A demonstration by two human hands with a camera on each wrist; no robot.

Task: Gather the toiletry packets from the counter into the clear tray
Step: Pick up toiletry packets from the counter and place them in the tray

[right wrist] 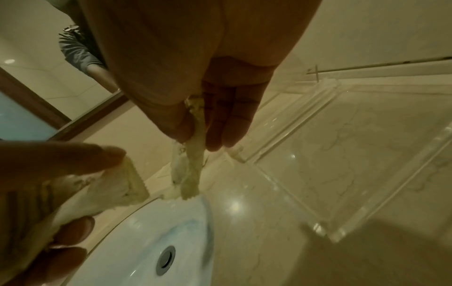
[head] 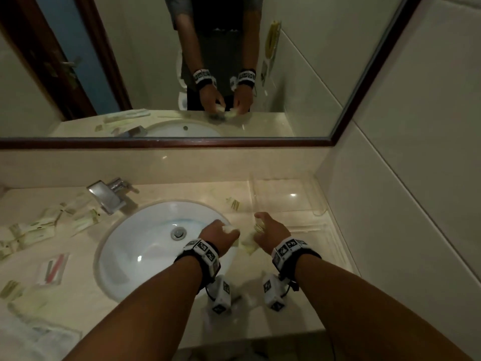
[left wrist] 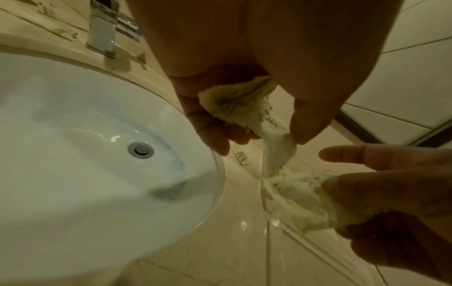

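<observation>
Over the sink's right rim my left hand [head: 229, 230] grips a crumpled pale green-white packet [head: 230, 228], pinched between thumb and fingers [left wrist: 212, 135]. Close to its right, my right hand [head: 257, 225] pinches a small bunch of like packets [head: 250, 242], which hang down from its fingers [right wrist: 220, 125]. The clear tray [head: 286, 196] stands on the counter just beyond and right of both hands; the part I see holds nothing. One packet [head: 233, 203] lies beside the tray's left wall. Several more packets [head: 46, 226] are scattered left of the tap.
A white basin [head: 145, 246] fills the counter's middle, with a chrome tap [head: 109, 194] behind it. A clear sachet with a red item [head: 53, 268] lies front left. Tiled wall closes the right side; a mirror runs along the back.
</observation>
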